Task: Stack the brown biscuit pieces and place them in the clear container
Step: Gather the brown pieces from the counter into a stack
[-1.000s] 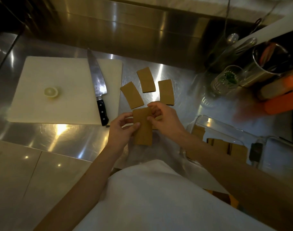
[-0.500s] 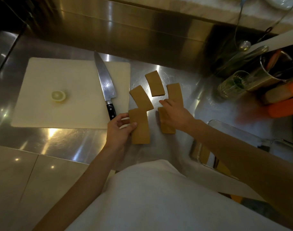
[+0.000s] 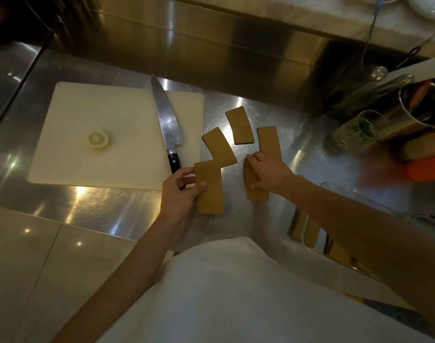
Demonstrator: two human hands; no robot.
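Several flat brown biscuit pieces lie on the steel counter. My left hand [image 3: 180, 191] grips the left edge of one biscuit piece [image 3: 210, 189], thumb on top. My right hand [image 3: 269, 170] presses down on another biscuit piece [image 3: 254, 188] just to the right, fingers closed over its top end. Three loose pieces lie beyond: one tilted [image 3: 218, 147], one at the back [image 3: 240, 125], one upright [image 3: 269, 139]. The clear container [image 3: 310, 233] sits at the lower right, mostly hidden by my right forearm, with brown pieces inside.
A white cutting board [image 3: 70, 134] with a lemon slice [image 3: 98, 139] lies at the left. A chef's knife [image 3: 167, 127] rests along its right side, handle near my left hand. A glass [image 3: 355, 131], a metal pot [image 3: 421, 105] and orange items stand at the right.
One second ago both hands held one biscuit piece together. My right hand has since let go and come down on a second piece to the right; the left keeps the first piece.
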